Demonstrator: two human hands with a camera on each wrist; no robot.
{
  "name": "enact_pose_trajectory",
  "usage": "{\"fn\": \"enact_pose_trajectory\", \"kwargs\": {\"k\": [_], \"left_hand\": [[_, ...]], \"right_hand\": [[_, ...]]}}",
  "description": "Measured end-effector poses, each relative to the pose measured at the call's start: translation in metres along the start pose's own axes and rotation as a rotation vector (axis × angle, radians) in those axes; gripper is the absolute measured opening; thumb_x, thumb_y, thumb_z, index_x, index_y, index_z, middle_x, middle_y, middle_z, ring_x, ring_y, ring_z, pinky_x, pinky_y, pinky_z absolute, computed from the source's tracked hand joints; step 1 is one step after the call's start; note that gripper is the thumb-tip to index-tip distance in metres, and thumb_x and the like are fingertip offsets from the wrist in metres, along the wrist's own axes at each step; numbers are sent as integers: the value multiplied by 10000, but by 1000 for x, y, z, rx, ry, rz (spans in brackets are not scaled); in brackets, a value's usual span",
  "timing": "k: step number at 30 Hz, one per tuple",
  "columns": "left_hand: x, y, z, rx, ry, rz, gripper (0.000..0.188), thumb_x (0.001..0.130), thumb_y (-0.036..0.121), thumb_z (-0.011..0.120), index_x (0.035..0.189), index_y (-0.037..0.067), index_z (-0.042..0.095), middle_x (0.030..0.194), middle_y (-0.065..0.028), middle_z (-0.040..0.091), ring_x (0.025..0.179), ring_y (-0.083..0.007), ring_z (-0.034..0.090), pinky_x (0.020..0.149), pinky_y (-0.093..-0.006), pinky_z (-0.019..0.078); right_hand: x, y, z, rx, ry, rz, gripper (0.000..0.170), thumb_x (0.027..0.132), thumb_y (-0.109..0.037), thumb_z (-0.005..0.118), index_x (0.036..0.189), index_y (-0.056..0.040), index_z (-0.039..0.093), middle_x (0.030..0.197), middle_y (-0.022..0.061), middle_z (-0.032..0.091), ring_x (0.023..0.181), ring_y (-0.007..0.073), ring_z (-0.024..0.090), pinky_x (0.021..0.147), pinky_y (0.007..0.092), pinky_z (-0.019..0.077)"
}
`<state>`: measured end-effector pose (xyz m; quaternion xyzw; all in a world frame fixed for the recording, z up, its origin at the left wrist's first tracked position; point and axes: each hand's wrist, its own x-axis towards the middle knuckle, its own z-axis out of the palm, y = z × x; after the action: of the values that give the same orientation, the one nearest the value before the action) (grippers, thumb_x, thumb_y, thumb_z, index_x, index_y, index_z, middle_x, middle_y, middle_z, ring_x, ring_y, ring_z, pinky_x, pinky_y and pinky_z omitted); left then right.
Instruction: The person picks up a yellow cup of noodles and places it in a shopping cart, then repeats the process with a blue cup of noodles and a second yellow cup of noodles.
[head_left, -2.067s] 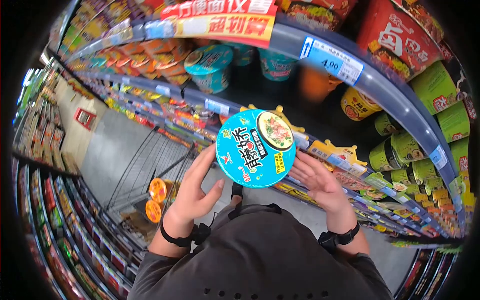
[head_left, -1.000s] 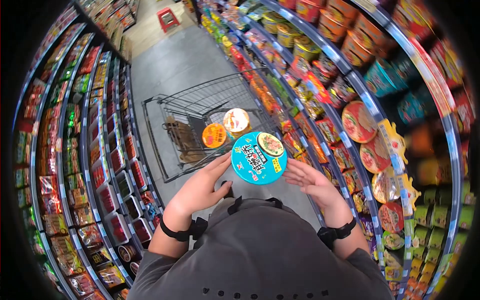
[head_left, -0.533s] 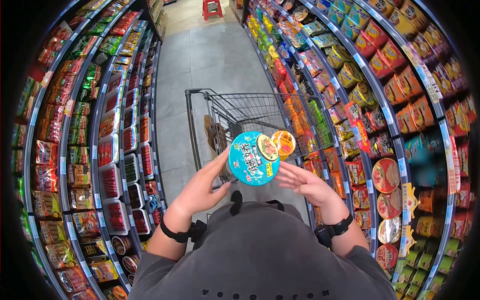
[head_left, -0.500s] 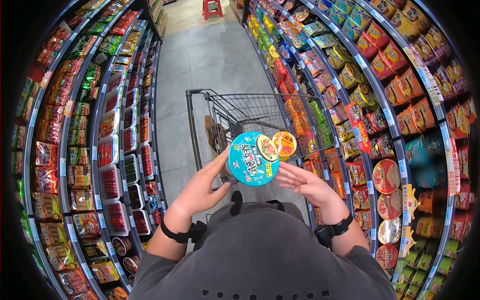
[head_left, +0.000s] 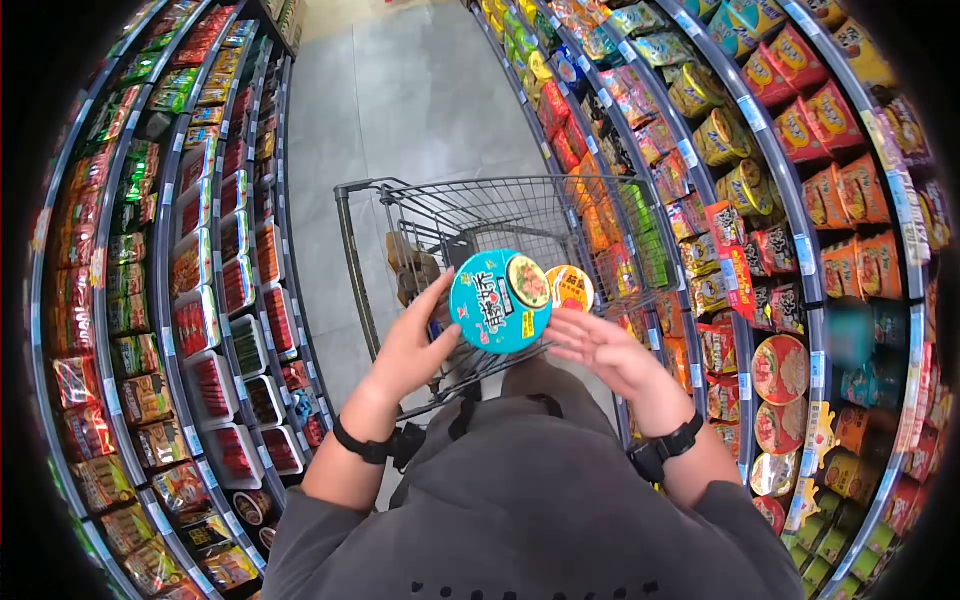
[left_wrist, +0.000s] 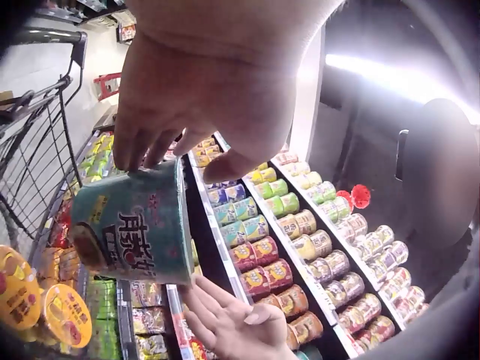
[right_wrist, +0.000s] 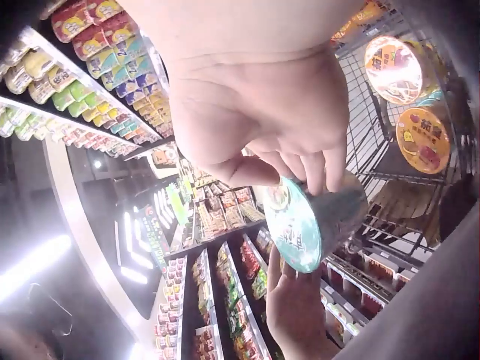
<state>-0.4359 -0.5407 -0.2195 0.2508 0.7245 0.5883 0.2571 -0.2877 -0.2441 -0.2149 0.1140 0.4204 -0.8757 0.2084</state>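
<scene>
A teal instant noodle cup (head_left: 492, 305) with a printed lid is held up in front of the body, lid toward the head camera. My left hand (head_left: 405, 345) supports its left side, fingers extended along the wall and thumb apart near the lid. On the opposite side, my right hand (head_left: 622, 362) touches the wall with straight fingers. The cup rests between both hands, as the left wrist view also shows around the cup (left_wrist: 139, 225). Behind it in the head view, an orange-lidded noodle cup (head_left: 572, 288) in the cart is partly covered.
A black wire shopping cart (head_left: 348, 245) stands just ahead, with two orange-lidded noodle cups (right_wrist: 422, 141) and a brown bag (head_left: 408, 265) in it. Packed shelves line both sides: snack packs (head_left: 88, 430) left, noodle cups (head_left: 780, 365) right. Grey floor (head_left: 400, 90) runs between them.
The body has turned left from the noodle shelf to face along the aisle, both hands carrying the teal noodle cup throughout. The cart now lies nearer, and the cup overlaps its basket.
</scene>
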Motion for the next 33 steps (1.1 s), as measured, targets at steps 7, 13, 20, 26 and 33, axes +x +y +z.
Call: {"fn": "enact_pose_trajectory", "kwargs": {"k": [7, 13, 20, 26, 33], "left_hand": [[109, -64, 22, -145, 123, -286, 606, 981, 30, 611, 1548, -17, 404, 1375, -166, 637, 1235, -218, 637, 1027, -341, 505], [198, -176, 54, -123, 181, -492, 488, 955, 79, 591, 1417, -59, 525, 1290, -178, 687, 1174, -245, 666, 1005, -345, 511], [246, -310, 95, 6, 93, -888, 553, 937, 258, 610, 1366, -90, 575, 1190, -213, 712, 1044, -284, 706, 911, -360, 545], [252, -384, 120, 96, 10, -1011, 578, 926, 287, 617, 1335, -120, 580, 1232, -275, 692, 1088, -367, 701, 934, -413, 539], [251, -413, 132, 172, -109, -1134, 643, 936, 351, 611, 1369, -122, 566, 1325, -325, 641, 1255, -422, 626, 1055, -437, 481]], "right_hand": [[92, -52, -82, 79, 139, 93, 705, 885, -94, 594, 1550, 36, 398, 1597, 147, 445, 1504, 290, 404, 1219, 433, 333], [193, -43, -187, 6, 278, 339, 609, 916, -91, 556, 1503, 32, 451, 1514, 159, 512, 1446, 301, 463, 1188, 444, 370], [275, 14, -286, -65, 441, 636, 470, 930, -90, 600, 1387, 4, 544, 1353, 101, 593, 1261, 219, 552, 1052, 367, 453], [303, 81, -346, -37, 460, 741, 390, 969, -187, 640, 1329, -44, 596, 1292, 58, 603, 1246, 209, 542, 1031, 355, 458], [310, 95, -360, -41, 435, 768, 411, 977, -227, 642, 1346, -49, 610, 1334, 78, 602, 1274, 225, 548, 1072, 390, 447]]}}
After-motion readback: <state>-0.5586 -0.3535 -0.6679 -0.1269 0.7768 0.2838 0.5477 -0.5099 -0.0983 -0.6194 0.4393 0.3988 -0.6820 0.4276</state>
